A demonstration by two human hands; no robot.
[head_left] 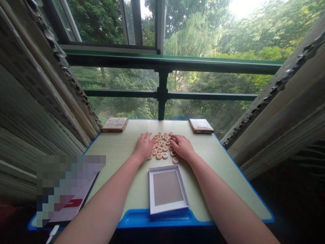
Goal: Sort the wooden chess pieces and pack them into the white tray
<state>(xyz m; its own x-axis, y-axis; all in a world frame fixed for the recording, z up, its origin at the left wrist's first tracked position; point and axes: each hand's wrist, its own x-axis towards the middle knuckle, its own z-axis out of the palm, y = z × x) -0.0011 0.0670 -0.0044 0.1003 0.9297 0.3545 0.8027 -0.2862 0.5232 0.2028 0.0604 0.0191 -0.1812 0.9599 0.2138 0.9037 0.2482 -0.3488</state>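
Your left hand [145, 145] is at the left side of the round wooden pieces [159, 144], with its thumb held away from its fingers. Your right hand [182, 145] is at the other side, fingers bent over the edge of the bunch. I can't tell if it pinches a piece. The pieces lie close together on the table [114, 145], between your hands, with red or dark marks on top. Nearer you is a shallow white box [151, 193]. A flat box [115, 124] sits in the far left corner.
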